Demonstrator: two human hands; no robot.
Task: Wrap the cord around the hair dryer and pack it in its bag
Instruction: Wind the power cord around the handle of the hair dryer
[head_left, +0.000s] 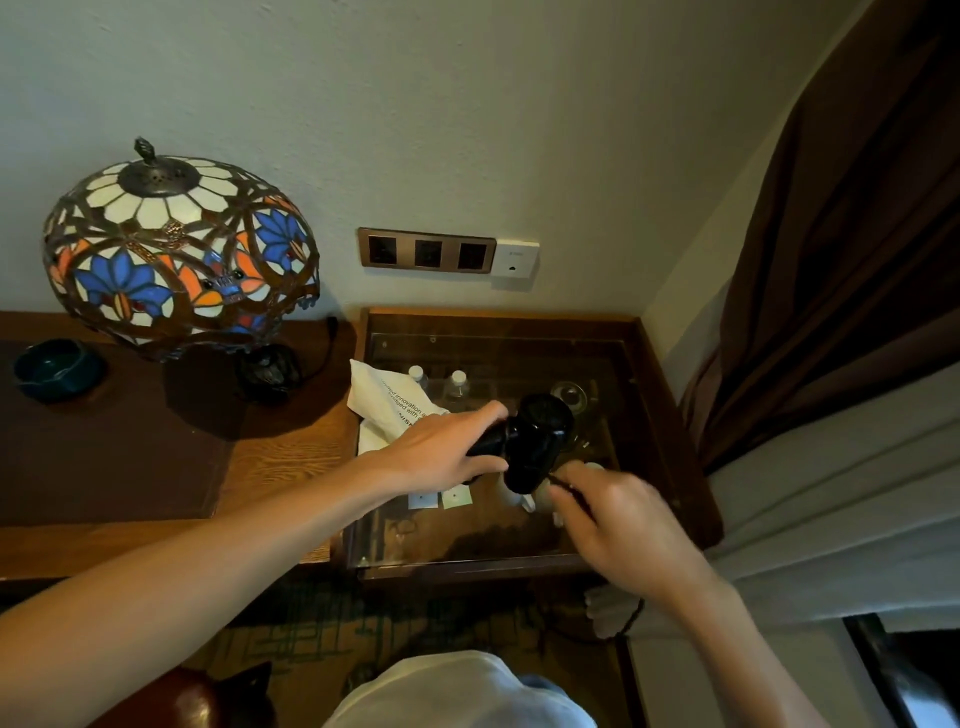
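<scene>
Left hand (441, 451) clamped on the hair dryer (535, 441) handle, steadying it above the glass-topped cabinet (670, 415); right hand (618, 525) pinching the cord (563, 483) just under the barrel, probably for winding; white bag (384, 402) waiting at the cabinet's left edge

A stained-glass lamp (179, 249) is standing at nine o'clock on the wooden worktop (280, 447), a socket panel (426, 250) is sitting on the pale wall (467, 104) at twelve, and brown curtains (857, 234) are hanging at three
</scene>
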